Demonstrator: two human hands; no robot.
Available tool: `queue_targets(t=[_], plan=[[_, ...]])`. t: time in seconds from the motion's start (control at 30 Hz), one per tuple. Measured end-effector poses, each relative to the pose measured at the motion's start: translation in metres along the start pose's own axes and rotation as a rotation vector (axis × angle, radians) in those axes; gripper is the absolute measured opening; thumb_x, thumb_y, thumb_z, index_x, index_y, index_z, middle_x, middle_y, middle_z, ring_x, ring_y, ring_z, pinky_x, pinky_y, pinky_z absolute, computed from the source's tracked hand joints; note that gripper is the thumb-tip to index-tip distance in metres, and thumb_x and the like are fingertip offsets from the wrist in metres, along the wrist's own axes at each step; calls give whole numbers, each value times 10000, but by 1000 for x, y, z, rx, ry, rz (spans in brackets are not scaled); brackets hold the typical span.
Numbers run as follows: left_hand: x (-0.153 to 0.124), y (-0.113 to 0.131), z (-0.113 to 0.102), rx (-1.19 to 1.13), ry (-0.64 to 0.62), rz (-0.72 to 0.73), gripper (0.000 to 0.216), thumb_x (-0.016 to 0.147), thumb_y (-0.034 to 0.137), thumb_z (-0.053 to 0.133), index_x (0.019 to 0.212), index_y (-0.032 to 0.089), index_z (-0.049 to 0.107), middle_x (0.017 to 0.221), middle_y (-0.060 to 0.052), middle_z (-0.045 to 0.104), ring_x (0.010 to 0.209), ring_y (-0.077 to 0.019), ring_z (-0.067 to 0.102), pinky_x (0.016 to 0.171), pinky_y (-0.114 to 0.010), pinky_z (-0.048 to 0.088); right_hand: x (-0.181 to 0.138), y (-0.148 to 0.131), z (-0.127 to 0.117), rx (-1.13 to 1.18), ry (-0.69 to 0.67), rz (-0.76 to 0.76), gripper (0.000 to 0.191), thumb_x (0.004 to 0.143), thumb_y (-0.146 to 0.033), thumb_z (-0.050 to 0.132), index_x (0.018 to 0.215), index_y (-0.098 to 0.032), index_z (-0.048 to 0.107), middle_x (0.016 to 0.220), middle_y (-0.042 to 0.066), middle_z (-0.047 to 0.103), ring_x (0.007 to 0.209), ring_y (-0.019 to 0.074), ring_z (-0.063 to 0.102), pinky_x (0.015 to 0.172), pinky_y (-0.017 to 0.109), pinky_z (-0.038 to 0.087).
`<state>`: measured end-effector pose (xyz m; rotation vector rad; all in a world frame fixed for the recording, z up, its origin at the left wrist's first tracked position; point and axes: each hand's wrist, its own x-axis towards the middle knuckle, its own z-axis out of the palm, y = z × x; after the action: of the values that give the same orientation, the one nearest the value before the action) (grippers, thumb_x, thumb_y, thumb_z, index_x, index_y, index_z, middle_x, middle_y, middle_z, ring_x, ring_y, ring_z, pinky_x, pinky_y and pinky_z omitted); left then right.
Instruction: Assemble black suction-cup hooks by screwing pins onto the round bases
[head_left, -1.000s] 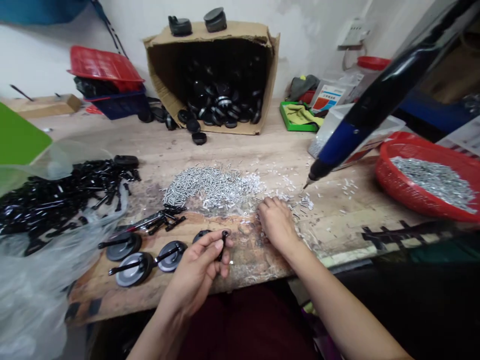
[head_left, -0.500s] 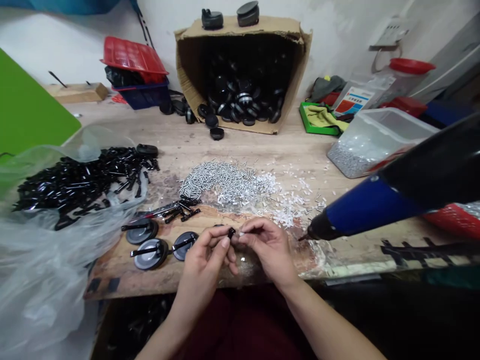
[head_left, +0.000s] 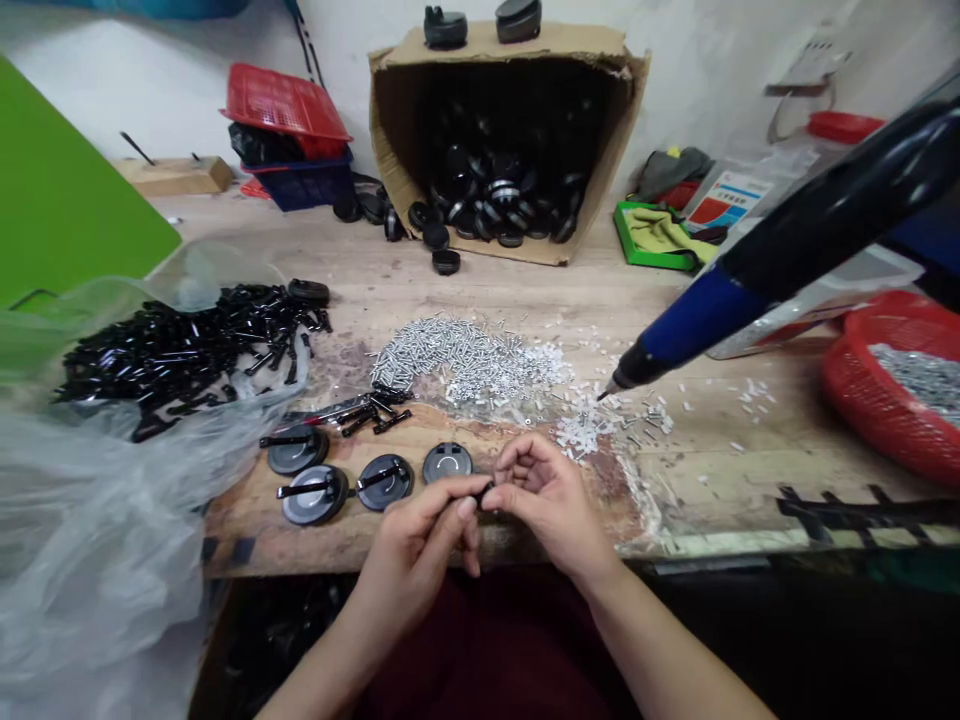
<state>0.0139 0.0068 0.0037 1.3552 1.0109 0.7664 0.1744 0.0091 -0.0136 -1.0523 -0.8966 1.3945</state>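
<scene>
My left hand (head_left: pixel 424 530) is closed, pinching a small black plastic part (head_left: pixel 486 493) between thumb and forefinger. Against the other end of this part press the thumb and forefinger of my right hand (head_left: pixel 547 500); anything tiny between them is hidden. Just beyond my hands lies a round black cap (head_left: pixel 448 462) without a handle piece. To its left, round caps with black bars across them (head_left: pixel 385 482) lie on the table. Behind are a heap of metal pins (head_left: pixel 427 350) and scattered small white sleeves (head_left: pixel 585 425).
A blue-and-black electric screwdriver (head_left: pixel 705 320) slants in from the right, its tip above the white sleeves. Black bars (head_left: pixel 180 350) are piled on a plastic bag (head_left: pixel 97 540) at left. A cardboard box (head_left: pixel 397 140) of round caps stands behind; a red basket (head_left: pixel 862 390) is at right.
My right fingers have come in against the black part, which now shows less. The view has shifted, and the screwdriver hangs higher and farther back, uncovering the red basket.
</scene>
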Motion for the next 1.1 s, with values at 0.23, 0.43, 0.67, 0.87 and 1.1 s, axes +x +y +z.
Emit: queue_targets(t=[0.23, 0.43, 0.67, 0.87, 1.1], plan=[[-19, -6, 1, -141, -121, -310, 254, 822, 375, 594, 924, 143, 620, 684, 7, 606, 381, -19, 377, 378, -154, 307, -5, 24, -13, 172, -334, 401, 441, 519, -248, 859, 829, -183, 551, 666, -56, 542, 553, 67, 489, 530, 182, 412], [4, -15, -20, 170, 242, -89, 205, 783, 325, 633, 890, 151, 641, 760, -19, 656, 672, -115, 580, 630, -209, 456, 30, 19, -4, -687, -245, -283, 240, 872, -157, 526, 1086, -227, 606, 1054, 59, 578, 968, 167, 537, 861, 337, 437], [13, -15, -26, 202, 253, -58, 214, 816, 335, 586, 920, 151, 620, 809, -38, 688, 774, -164, 639, 684, -251, 491, 52, 14, 5, -1156, -471, -421, 215, 893, -167, 514, 1068, -214, 630, 994, 58, 607, 959, 186, 548, 829, 308, 461], [14, -18, -24, 348, 221, 16, 162, 853, 294, 562, 940, 181, 638, 883, -32, 673, 838, -162, 627, 733, -262, 491, 27, 15, -8, -1194, -320, -316, 186, 886, -157, 526, 1035, -185, 634, 965, 73, 621, 919, 198, 584, 802, 327, 483], [20, -34, -12, 775, 218, 355, 160, 889, 168, 508, 1013, 168, 609, 959, -59, 614, 945, -177, 564, 861, -320, 454, 15, 34, -18, -916, -149, -346, 198, 861, -180, 581, 1053, -189, 630, 917, 52, 629, 876, 183, 605, 801, 319, 507]])
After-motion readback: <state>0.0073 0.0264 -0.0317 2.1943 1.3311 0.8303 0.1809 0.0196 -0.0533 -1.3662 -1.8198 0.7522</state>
